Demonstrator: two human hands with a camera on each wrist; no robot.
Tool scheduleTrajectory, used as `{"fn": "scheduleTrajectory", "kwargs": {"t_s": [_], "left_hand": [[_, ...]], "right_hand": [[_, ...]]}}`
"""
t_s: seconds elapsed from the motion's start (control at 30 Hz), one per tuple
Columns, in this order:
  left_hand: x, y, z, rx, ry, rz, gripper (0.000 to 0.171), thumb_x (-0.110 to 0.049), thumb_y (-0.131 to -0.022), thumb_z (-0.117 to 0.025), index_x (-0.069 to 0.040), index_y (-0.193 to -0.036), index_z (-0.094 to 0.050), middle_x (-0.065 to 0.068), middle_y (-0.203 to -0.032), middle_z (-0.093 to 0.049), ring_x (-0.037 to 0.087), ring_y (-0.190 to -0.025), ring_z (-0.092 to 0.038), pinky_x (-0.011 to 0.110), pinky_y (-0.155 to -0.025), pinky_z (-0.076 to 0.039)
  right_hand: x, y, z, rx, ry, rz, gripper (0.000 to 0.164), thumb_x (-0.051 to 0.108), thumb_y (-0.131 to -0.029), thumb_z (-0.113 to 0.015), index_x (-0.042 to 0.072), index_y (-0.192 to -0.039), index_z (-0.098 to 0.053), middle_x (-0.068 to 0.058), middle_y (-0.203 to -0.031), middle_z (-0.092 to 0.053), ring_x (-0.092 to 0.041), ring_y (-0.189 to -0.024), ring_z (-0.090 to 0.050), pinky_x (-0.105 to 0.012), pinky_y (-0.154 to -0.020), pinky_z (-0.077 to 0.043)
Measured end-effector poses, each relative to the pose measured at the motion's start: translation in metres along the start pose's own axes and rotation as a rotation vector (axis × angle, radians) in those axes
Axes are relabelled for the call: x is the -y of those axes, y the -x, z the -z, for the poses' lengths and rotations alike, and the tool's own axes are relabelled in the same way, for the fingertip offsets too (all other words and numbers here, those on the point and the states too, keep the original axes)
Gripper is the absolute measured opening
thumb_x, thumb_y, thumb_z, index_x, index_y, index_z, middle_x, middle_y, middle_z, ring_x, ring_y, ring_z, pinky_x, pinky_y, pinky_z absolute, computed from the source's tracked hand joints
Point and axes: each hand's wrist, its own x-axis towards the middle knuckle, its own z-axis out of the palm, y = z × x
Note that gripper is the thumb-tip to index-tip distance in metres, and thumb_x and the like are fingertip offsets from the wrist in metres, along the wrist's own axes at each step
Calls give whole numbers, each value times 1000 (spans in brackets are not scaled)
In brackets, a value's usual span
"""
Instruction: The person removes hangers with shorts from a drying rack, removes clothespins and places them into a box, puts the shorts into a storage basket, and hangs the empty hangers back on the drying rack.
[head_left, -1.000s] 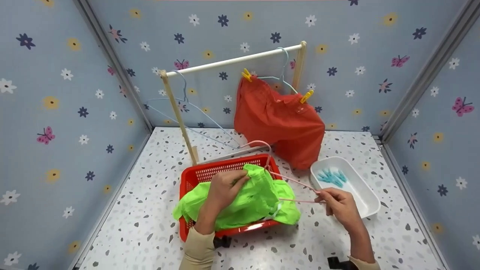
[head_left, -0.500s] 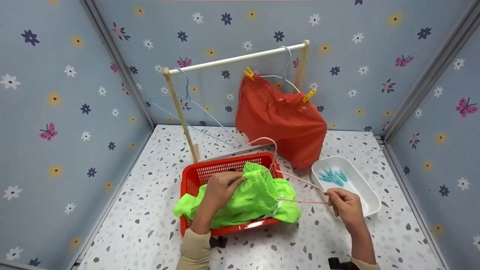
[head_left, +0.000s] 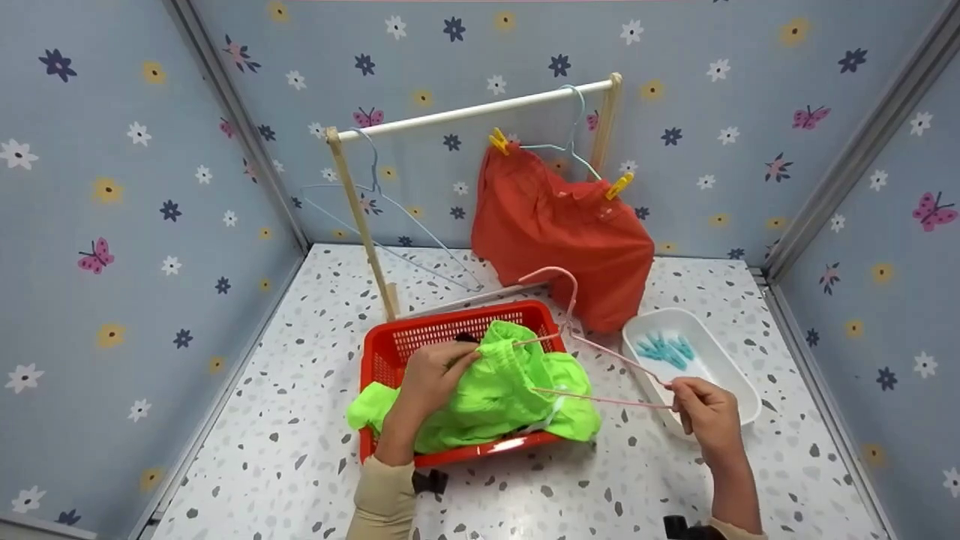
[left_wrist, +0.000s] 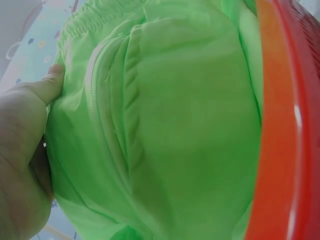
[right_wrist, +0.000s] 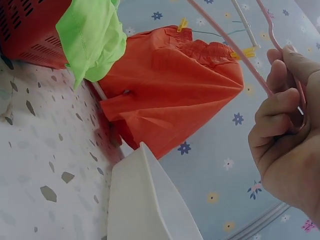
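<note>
Because the green garment (head_left: 487, 409) lies heaped in the red basket (head_left: 465, 456), with its cloth spilling over the sides, we see its elastic waist lifted and facing the pink hanger (head_left: 600, 398). The left hand (head_left: 433, 379) pinches that waistband between thumb and fingers, we judge to steady the cloth and spread its mouth. The right hand (head_left: 706, 412) has its fingers curled round one corner of the hanger, a hold that seems chosen to leave the opposite end free; that end appears to run into the waist, though we cannot tell how deep.

We cannot see what, if anything, lies beneath the garment in the basket. Near the right hand, a white tray (head_left: 724, 375) carries a small pile of blue clips (head_left: 664, 349) at its far end, handily within reach.

Behind, we find a rack (head_left: 480, 110) bearing a bare blue hanger (head_left: 376, 161) and red shorts (head_left: 562, 225), whose waist is fixed to a pale hanger (head_left: 583, 111) by yellow clips (head_left: 619, 185), presumably against slipping. Speckled surface (head_left: 285, 397) carries it all.
</note>
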Motion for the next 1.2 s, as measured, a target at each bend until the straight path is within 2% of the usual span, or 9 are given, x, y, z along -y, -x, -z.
{"fn": "scheduleTrajectory", "kwargs": {"t_s": [0.3, 0.47, 0.6, 0.77, 0.87, 1.0, 1.2], "left_hand": [[16, 1, 3, -38, 21, 39, 13, -17, -94, -67, -10, -101, -76, -1, -96, -73, 12, -84, -69, 31, -72, -54], [20, 3, 2, -42, 19, 95, 14, -18, -95, -65, -11, -100, -76, -1, -92, -72, 12, -80, -68, 32, -69, -53], [22, 7, 0, -44, -9, 171, 16, -23, -97, -63, -12, -99, -75, -2, -90, -72, 10, -76, -65, 32, -67, -52], [23, 13, 1, -32, -67, 285, 17, -24, -97, -62, -13, -99, -75, -1, -90, -72, 15, -76, -66, 36, -67, -52], [24, 16, 2, -28, -103, 370, 16, -24, -96, -64, -13, -99, -75, 0, -90, -72, 19, -81, -68, 40, -69, -52], [27, 21, 3, -14, -132, 477, 15, -26, -95, -65, -15, -97, -75, -1, -87, -71, 19, -76, -66, 41, -66, -50], [33, 22, 3, 12, -140, 552, 14, -27, -95, -65, -16, -94, -74, -1, -80, -68, 17, -67, -58, 40, -61, -47]], "right_hand": [[2, 3, 18, -15, 22, -46, 16, -9, -98, -48, -20, -95, -60, -5, -60, -53, -14, -37, -33, -32, -29, -18], [5, 5, 21, -54, 52, -93, 18, -3, -98, -52, -18, -96, -61, -6, -60, -53, -14, -36, -33, -35, -31, -19], [7, 8, 24, -94, 88, -128, 20, 2, -98, -56, -16, -95, -63, -8, -62, -53, -18, -37, -33, -38, -33, -22], [5, 13, 28, -113, 80, -136, 20, 1, -98, -56, -17, -96, -63, -11, -62, -53, -18, -38, -34, -34, -32, -26], [3, 15, 31, -126, 50, -117, 18, -2, -97, -54, -19, -95, -61, -11, -61, -53, -15, -38, -34, -33, -34, -23], [0, 17, 33, -157, 21, -117, 18, -4, -97, -54, -20, -94, -61, -9, -60, -54, -11, -38, -34, -33, -36, -19], [-1, 15, 32, -215, 53, -172, 20, 1, -97, -57, -17, -95, -63, -8, -59, -54, -10, -38, -35, -32, -37, -20]]}}
